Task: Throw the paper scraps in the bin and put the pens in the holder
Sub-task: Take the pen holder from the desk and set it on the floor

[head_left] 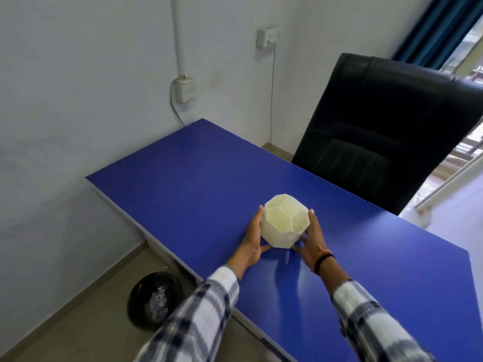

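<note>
A pale yellow-white, many-sided pen holder (283, 226) with divided compartments stands on the blue table (196, 184). My left hand (253, 239) presses its left side and my right hand (312, 239) its right side, so both hands clasp it. No pens show in its visible compartments, and no pens or paper scraps lie on the tabletop. A black round bin (153, 300) stands on the floor left of the table, with pale scraps inside; my left sleeve hides part of it.
A black office chair (379, 126) stands behind the table's far right edge. The wall on the left carries sockets (185, 89) and hanging cables. A blue curtain (431, 27) and a bright doorway lie at the upper right.
</note>
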